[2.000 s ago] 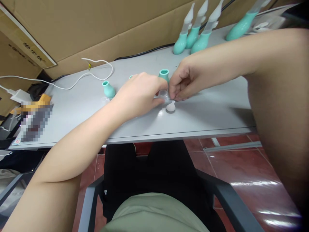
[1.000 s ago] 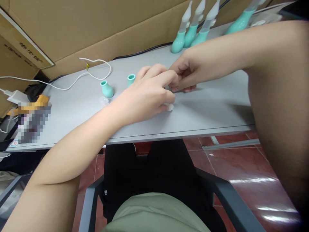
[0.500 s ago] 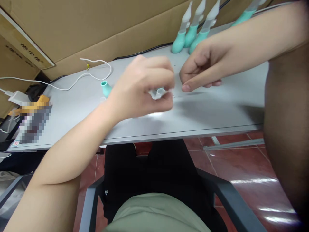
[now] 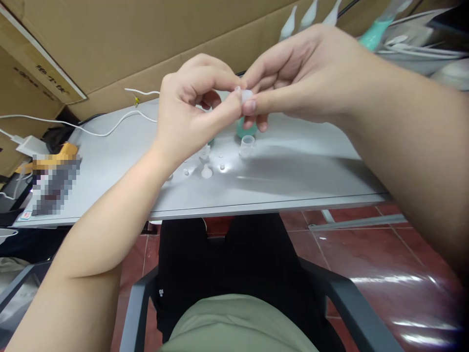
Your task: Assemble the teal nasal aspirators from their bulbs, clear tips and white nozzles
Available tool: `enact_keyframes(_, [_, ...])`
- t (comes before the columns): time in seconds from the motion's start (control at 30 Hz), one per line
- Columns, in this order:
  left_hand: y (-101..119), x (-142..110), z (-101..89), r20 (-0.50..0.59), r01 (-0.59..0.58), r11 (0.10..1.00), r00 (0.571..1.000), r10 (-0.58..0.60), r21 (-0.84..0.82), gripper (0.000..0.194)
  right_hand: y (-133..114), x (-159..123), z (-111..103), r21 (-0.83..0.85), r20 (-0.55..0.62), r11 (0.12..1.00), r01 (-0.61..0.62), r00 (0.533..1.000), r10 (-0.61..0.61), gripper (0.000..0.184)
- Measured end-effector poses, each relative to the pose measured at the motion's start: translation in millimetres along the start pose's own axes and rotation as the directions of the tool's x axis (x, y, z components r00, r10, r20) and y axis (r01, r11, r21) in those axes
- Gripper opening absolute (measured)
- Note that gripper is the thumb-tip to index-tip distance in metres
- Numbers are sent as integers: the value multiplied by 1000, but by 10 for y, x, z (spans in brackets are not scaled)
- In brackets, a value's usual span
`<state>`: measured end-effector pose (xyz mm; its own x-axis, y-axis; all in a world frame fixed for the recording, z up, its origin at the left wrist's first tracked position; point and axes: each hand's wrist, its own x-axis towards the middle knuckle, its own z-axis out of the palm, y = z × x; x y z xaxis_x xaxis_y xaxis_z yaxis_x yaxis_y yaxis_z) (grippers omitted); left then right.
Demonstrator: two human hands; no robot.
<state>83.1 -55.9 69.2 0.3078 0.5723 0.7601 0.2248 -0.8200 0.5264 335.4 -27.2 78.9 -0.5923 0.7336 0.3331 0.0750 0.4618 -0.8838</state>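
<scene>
Both my hands are raised above the grey table (image 4: 300,171), fingertips meeting. My left hand (image 4: 190,112) and my right hand (image 4: 296,73) pinch one small translucent white piece (image 4: 246,95) between them. Beneath the hands a teal rubber bulb (image 4: 245,130) stands on the table, mostly hidden by my fingers. A clear plastic cylinder (image 4: 247,145) stands just in front of it. Several tiny clear parts (image 4: 207,171) lie scattered on the table below my left wrist.
Assembled teal bulbs with white nozzles (image 4: 309,14) stand at the table's back, partly behind my right hand. A white cable (image 4: 102,129) and charger (image 4: 29,145) lie left. Cardboard (image 4: 146,39) walls the back. The chair arm (image 4: 351,313) and red tiled floor are below.
Both hands have lifted off the table and come together, now pinching the small white piece between them. The camera tilted, and small clear parts now show on the table.
</scene>
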Motion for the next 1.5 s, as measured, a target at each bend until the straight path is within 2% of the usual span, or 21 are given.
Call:
enact_keyframes(0.07, [15, 43, -101, 128, 85, 994, 987, -94, 73, 13, -27, -16, 36, -35, -98, 999, 15, 995, -18, 19])
enact_keyframes(0.13, [3, 65, -150, 203, 170, 981, 961, -186, 94, 12, -49, -29, 59, -117, -196, 992, 38, 979, -60, 22])
enact_keyframes(0.23, [-77, 41, -97, 152, 272, 958, 955, -256, -93, 14, -14, -24, 61, -249, -279, 965, 88, 947, -159, 35])
enact_keyframes(0.3, [-142, 6, -23, 105, 292, 912, 956, -273, -288, 19, 61, -5, 43, -309, -279, 939, 153, 929, -243, 37])
enact_keyframes(0.37, [-188, -21, 34, 132, 311, 857, 950, -281, -410, 13, 149, 20, 19, -364, -260, 901, 235, 904, -341, 34])
enact_keyframes(0.43, [-202, -31, 54, 165, 337, 823, 942, -294, -457, 6, 214, 46, 0, -405, -221, 868, 286, 891, -397, 31])
enact_keyframes(0.5, [-192, -25, 44, 156, 345, 815, 938, -308, -466, 12, 239, 67, -6, -401, -200, 862, 310, 889, -412, 29])
enact_keyframes(0.6, [-170, -9, 1, 142, 352, 816, 936, -324, -458, 8, 220, 85, 4, -329, -239, 870, 368, 859, -454, 27])
enact_keyframes(0.7, [-170, -2, -29, 140, 343, 820, 939, -315, -458, 5, 192, 92, 15, -316, -267, 860, 400, 833, -485, 11])
enact_keyframes(0.73, [-172, -1, -28, 138, 336, 828, 941, -308, -449, 5, 190, 94, 16, -332, -264, 856, 396, 832, -488, 8])
enact_keyframes(0.8, [-174, 2, -10, 142, 341, 854, 940, -310, -393, 9, 194, 97, 17, -364, -257, 847, 386, 833, -490, 12])
enact_keyframes(0.97, [-148, 24, 46, 105, 351, 924, 935, -338, -150, 23, 198, 92, 39, -371, -259, 872, 320, 866, -428, 12])
enact_keyframes(1.1, [-97, 42, 33, 102, 331, 938, 942, -321, -104, 25, 171, 75, 63, -384, -264, 876, 293, 874, -408, 12])
enact_keyframes(1.3, [-18, 57, 31, 90, 384, 923, 919, -383, 4, 32, 188, 51, 88, -460, -307, 862, 215, 872, -381, 20])
enact_keyframes(1.4, [-7, 55, 31, 79, 387, 922, 919, -387, 10, 33, 218, 55, 107, -486, -312, 849, 207, 866, -390, 31])
enact_keyframes(1.5, [-6, 44, 21, 75, 396, 917, 917, -393, -41, 31, 206, 47, 136, -443, -334, 874, 197, 869, -365, 46])
